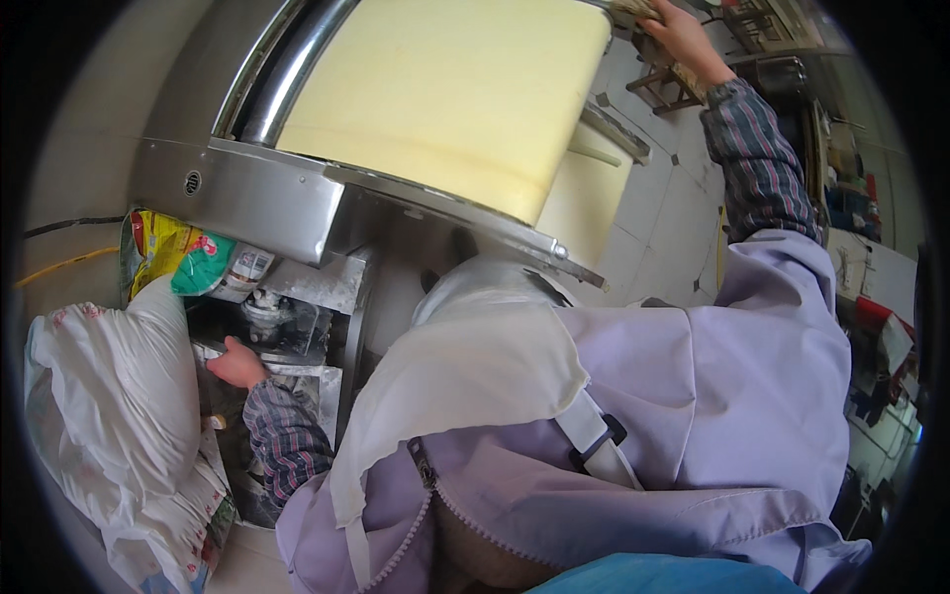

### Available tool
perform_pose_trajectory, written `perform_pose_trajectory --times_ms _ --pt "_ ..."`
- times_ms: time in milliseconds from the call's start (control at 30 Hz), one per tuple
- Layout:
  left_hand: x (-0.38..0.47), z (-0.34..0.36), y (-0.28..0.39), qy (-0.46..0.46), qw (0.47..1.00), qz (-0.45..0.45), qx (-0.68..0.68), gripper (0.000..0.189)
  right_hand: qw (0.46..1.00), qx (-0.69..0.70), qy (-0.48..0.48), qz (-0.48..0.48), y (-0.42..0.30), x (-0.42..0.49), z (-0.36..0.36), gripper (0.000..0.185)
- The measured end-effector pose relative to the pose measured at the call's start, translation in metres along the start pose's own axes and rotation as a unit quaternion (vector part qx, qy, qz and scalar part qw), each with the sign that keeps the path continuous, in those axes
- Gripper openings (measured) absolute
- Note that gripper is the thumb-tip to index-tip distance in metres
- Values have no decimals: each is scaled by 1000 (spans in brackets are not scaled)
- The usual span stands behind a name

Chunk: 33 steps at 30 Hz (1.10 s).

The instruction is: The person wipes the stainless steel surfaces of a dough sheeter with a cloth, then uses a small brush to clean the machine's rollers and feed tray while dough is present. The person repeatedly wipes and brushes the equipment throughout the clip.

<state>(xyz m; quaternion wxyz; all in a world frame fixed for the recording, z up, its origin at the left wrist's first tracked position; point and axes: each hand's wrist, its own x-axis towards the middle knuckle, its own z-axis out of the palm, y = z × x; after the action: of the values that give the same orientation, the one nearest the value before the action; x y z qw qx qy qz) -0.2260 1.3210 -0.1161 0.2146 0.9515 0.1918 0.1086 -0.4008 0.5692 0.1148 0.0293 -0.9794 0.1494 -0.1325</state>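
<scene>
My left hand (237,364) is low on the left, at the edge of a floury metal stand (297,369). Its fingertips are partly hidden, so whether they grip that edge does not show. At the top right, my right arm reaches out past the belt's far corner. There my right hand (686,37) holds a brown bristly brush (634,7), cut off by the picture's rim. Between the arms lies the wide cream belt (445,89) of a stainless steel roller machine (260,189), with a shiny metal roller (297,74) at its left end.
A full white sack (119,386) stands left of my left hand. Printed plastic bags (185,249) lie behind it against the machine. A metal bar (505,223) runs along the belt's near side. Beyond are a tiled floor (660,193) and a wooden stool (664,89).
</scene>
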Motion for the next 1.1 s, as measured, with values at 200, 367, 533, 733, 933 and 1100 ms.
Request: perform_pose_trajectory --times_ms 200,367,533,733,933,1100 --pt "6 1 2 -48 997 -57 20 58 930 184 -52 315 13 -150 -11 30" --pt "-5 -10 8 46 998 -41 5 59 809 403 -90 419 -16 -284 6 29" --pt "-114 -46 38 92 987 11 -129 39 698 539 -84 463 -27 -369 14 29" --pt "-358 5 129 -334 885 27 -323 15 707 501 -138 480 22 -420 46 30" --pt "-511 42 277 -637 737 17 -224 21 791 478 -131 358 78 -447 37 37" --pt "-530 61 333 -610 764 75 -197 21 830 419 -206 305 126 -469 42 35"
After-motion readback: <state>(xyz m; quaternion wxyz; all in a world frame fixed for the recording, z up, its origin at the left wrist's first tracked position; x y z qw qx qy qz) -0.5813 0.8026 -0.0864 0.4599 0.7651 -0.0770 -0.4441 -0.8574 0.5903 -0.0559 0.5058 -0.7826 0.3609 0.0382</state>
